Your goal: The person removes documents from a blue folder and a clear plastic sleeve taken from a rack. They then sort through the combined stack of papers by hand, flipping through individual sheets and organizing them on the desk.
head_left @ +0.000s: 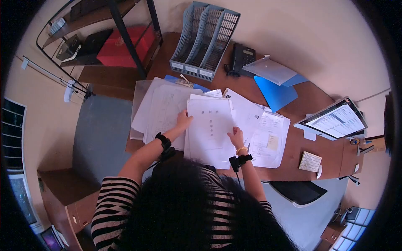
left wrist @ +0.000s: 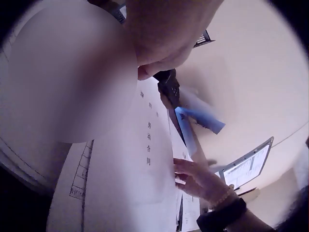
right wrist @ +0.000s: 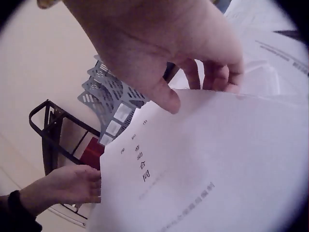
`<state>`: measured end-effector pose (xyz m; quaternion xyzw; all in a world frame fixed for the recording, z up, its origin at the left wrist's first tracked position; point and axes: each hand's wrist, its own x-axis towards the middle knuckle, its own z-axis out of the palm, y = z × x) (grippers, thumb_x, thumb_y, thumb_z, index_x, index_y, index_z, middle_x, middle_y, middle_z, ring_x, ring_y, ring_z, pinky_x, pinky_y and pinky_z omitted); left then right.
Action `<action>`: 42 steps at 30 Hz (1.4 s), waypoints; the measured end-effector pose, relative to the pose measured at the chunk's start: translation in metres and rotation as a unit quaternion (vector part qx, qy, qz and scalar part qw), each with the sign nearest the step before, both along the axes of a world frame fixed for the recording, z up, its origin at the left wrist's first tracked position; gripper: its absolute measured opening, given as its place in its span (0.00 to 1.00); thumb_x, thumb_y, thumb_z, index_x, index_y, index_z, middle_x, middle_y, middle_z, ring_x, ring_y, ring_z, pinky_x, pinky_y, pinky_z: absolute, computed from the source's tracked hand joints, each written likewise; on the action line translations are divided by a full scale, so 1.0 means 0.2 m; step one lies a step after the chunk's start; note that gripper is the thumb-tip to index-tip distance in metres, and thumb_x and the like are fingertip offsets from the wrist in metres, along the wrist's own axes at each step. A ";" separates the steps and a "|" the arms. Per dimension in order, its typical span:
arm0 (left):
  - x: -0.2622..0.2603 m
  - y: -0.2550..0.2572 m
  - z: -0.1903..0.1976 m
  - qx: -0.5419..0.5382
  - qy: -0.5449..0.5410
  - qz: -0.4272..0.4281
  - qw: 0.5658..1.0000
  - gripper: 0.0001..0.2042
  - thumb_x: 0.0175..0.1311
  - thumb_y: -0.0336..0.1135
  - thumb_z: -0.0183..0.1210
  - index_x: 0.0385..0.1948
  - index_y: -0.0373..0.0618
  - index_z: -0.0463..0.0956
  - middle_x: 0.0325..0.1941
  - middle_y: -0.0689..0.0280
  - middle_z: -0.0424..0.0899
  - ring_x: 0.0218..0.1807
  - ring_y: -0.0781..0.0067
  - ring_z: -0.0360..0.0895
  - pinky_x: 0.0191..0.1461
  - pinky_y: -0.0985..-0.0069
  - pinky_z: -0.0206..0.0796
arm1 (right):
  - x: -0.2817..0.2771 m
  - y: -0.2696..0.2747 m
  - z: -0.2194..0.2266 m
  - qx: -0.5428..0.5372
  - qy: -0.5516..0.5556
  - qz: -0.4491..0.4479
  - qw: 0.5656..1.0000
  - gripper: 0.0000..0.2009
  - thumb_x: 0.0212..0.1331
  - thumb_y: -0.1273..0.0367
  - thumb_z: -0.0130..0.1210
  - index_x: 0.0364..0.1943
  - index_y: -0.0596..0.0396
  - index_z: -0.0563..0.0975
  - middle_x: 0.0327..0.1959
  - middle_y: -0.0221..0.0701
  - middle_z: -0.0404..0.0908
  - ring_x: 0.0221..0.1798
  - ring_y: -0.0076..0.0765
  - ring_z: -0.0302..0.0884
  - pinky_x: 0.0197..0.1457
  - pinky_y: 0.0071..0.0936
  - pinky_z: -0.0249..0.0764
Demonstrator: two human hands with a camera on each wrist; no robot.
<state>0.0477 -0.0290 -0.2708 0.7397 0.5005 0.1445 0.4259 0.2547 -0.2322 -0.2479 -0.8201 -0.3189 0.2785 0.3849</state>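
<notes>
A stack of white papers (head_left: pixel 210 144) with a printed cover sheet lies between my two hands, raised over other papers in the head view. My left hand (head_left: pixel 183 120) grips its left edge near the upper corner. On the opposite side my right hand (head_left: pixel 236 137) pinches the edge, its thumb (right wrist: pixel 166 98) on the cover and its fingertips at the paper's rim in the right wrist view. Loose sheets (head_left: pixel 161 108) spread under and left of the stack. More printed papers (head_left: pixel 270 131), one with a small yellowish note, lie to its right.
A grey file rack (head_left: pixel 194 69) stands at the back of the brown desk (head_left: pixel 293 157), beside a black telephone (head_left: pixel 243 58) and a blue folder (head_left: pixel 274 94). A monitor (head_left: pixel 335 119), keyboard (head_left: pixel 310 162) and mouse (head_left: pixel 319 172) are on the right. Shelves hold a red box (head_left: pixel 125 46) at left.
</notes>
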 end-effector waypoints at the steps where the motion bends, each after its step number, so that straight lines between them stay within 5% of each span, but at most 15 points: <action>1: 0.00 0.00 0.02 -0.023 -0.056 0.029 0.998 0.21 0.40 0.35 0.51 0.40 0.33 0.65 0.36 0.50 0.73 0.35 0.58 0.72 0.41 0.69 0.63 | 0.00 -0.01 0.00 -0.023 -0.053 0.012 0.998 0.21 0.35 0.69 0.57 0.37 0.66 0.68 0.32 0.43 0.74 0.36 0.40 0.71 0.41 0.29 0.68; 3: 0.02 -0.03 0.14 -0.047 -0.110 0.059 0.991 0.23 0.41 0.34 0.51 0.42 0.33 0.63 0.36 0.51 0.73 0.36 0.59 0.72 0.41 0.70 0.63 | -0.01 0.00 0.04 -0.046 -0.103 0.026 0.993 0.23 0.36 0.68 0.57 0.39 0.65 0.67 0.33 0.41 0.73 0.38 0.38 0.71 0.41 0.27 0.67; 5: 0.03 -0.06 0.34 -0.128 -0.105 0.087 0.982 0.20 0.43 0.29 0.51 0.42 0.30 0.63 0.35 0.55 0.74 0.38 0.66 0.71 0.42 0.74 0.62 | -0.03 0.01 0.14 -0.086 -0.054 0.030 0.994 0.27 0.35 0.69 0.56 0.44 0.63 0.61 0.42 0.47 0.68 0.47 0.47 0.63 0.49 0.34 0.62; 11: 0.09 -0.03 0.18 -0.244 -0.124 -0.018 0.962 0.19 0.46 0.32 0.54 0.40 0.31 0.67 0.37 0.56 0.74 0.39 0.66 0.71 0.43 0.74 0.62 | -0.02 0.00 0.12 -0.092 -0.022 0.023 0.995 0.27 0.35 0.71 0.55 0.46 0.58 0.60 0.36 0.46 0.72 0.40 0.50 0.68 0.46 0.36 0.65; 14: 0.09 -0.07 0.37 -0.225 -0.109 -0.063 0.966 0.18 0.48 0.34 0.53 0.39 0.32 0.68 0.38 0.56 0.74 0.39 0.66 0.72 0.42 0.74 0.63 | -0.03 -0.04 0.12 -0.084 -0.011 0.039 0.996 0.28 0.36 0.71 0.55 0.47 0.54 0.60 0.32 0.45 0.73 0.36 0.49 0.71 0.41 0.36 0.67; 21: 0.10 -0.11 0.37 -0.216 -0.141 -0.049 0.965 0.15 0.47 0.33 0.53 0.36 0.32 0.70 0.33 0.57 0.76 0.37 0.66 0.73 0.42 0.74 0.63 | -0.05 -0.14 0.15 -0.098 -0.001 0.085 0.992 0.28 0.36 0.73 0.55 0.48 0.51 0.61 0.26 0.39 0.72 0.32 0.43 0.71 0.36 0.32 0.68; 24: 0.11 -0.14 0.41 -0.225 -0.214 -0.106 0.945 0.14 0.50 0.32 0.52 0.36 0.31 0.70 0.34 0.59 0.76 0.38 0.69 0.72 0.42 0.75 0.63 | -0.03 -0.19 0.11 -0.064 0.053 0.091 0.992 0.31 0.33 0.71 0.58 0.49 0.51 0.60 0.26 0.36 0.72 0.30 0.37 0.71 0.36 0.30 0.68; 26: 0.10 -0.19 0.57 -0.246 -0.291 -0.146 0.913 0.13 0.52 0.31 0.51 0.36 0.32 0.70 0.34 0.60 0.75 0.38 0.71 0.71 0.42 0.76 0.63 | -0.03 -0.20 0.14 -0.005 0.134 0.011 0.991 0.34 0.32 0.69 0.62 0.50 0.54 0.60 0.29 0.34 0.70 0.31 0.29 0.69 0.35 0.25 0.68; 29: 0.08 -0.24 0.75 -0.256 -0.307 -0.183 0.898 0.12 0.53 0.31 0.50 0.37 0.33 0.70 0.35 0.62 0.75 0.37 0.75 0.71 0.41 0.77 0.62 | -0.03 -0.20 0.18 0.114 0.060 -0.089 0.988 0.35 0.33 0.68 0.64 0.50 0.59 0.59 0.32 0.35 0.70 0.34 0.32 0.68 0.39 0.27 0.67; 31: 0.05 -0.26 0.87 -0.242 -0.316 -0.200 0.895 0.11 0.52 0.31 0.51 0.35 0.34 0.71 0.33 0.63 0.75 0.36 0.76 0.71 0.40 0.78 0.63 | -0.02 -0.21 0.33 0.082 0.067 -0.073 0.992 0.34 0.34 0.68 0.64 0.49 0.64 0.59 0.37 0.38 0.71 0.40 0.32 0.68 0.44 0.26 0.66; 34: 0.00 -0.26 0.98 -0.203 -0.317 -0.207 0.903 0.11 0.49 0.32 0.54 0.32 0.34 0.73 0.30 0.66 0.76 0.32 0.79 0.71 0.37 0.80 0.63 | -0.06 -0.19 0.52 0.210 0.227 0.008 0.951 0.24 0.39 0.74 0.59 0.44 0.65 0.64 0.41 0.38 0.69 0.44 0.31 0.67 0.46 0.26 0.65; 42: -0.13 -0.27 1.12 -0.030 -0.408 -0.140 0.902 0.09 0.42 0.29 0.59 0.27 0.36 0.74 0.25 0.68 0.76 0.27 0.82 0.70 0.33 0.83 0.63 | -0.17 -0.10 0.61 0.285 0.119 -0.024 0.951 0.21 0.40 0.76 0.57 0.42 0.65 0.65 0.38 0.35 0.71 0.41 0.31 0.67 0.46 0.25 0.64</action>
